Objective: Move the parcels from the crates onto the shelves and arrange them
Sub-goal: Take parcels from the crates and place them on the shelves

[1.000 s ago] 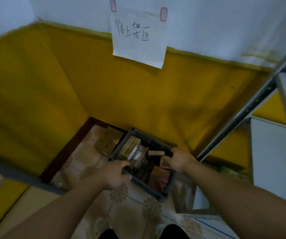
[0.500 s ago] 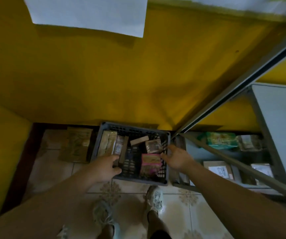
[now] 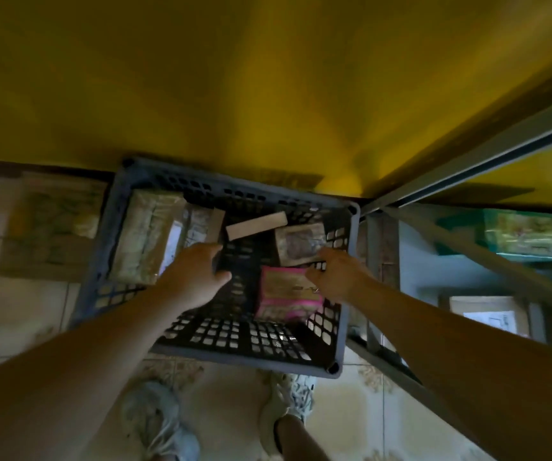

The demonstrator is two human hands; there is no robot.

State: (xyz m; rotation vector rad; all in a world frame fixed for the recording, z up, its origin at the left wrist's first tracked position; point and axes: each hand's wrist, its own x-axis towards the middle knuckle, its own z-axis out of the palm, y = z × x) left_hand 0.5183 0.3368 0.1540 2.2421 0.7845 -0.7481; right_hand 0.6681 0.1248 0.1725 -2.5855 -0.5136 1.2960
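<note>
Looking down from the head view, a dark grey perforated plastic crate [image 3: 234,357] stands on the tiled floor [image 3: 234,410], with its far edge against the yellow wall [image 3: 234,78].

Several parcels lie in the crate:
- **Left edge:** a stack of pale parcels in clear wrap [image 3: 145,237].
- **Far edge:** a thin pale cardboard strip-box [image 3: 256,225].
- **Far right corner:** a small brownish film packet [image 3: 299,242].
- **Right edge:** a soft packet with pink borders [image 3: 284,297].

The left hand [image 3: 198,281] is over the middle of the crate, just beside the wrapped stack. Its fingers are bent, but I cannot tell if they pinch anything. The right hand [image 3: 341,277] reaches in from the right edge with fingers stretched and spread. Its fingertips are at the top of the pink packet, and it holds nothing.

I judge the pink packet to be light and soft, with slippery film, so it is better taken by both long sides than by one corner. The wrapped stack looks stiffer and heavier and probably needs a hand under it.

To the right of the crate stands the grey metal shelf frame [image 3: 467,251]. On it are a green packet [image 3: 527,234] and a cardboard box with a white label [image 3: 487,314]. A flat printed parcel [image 3: 51,227] lies on the floor to the left of the crate.

No writing can be read, because the label and the prints are too blurred.
</note>
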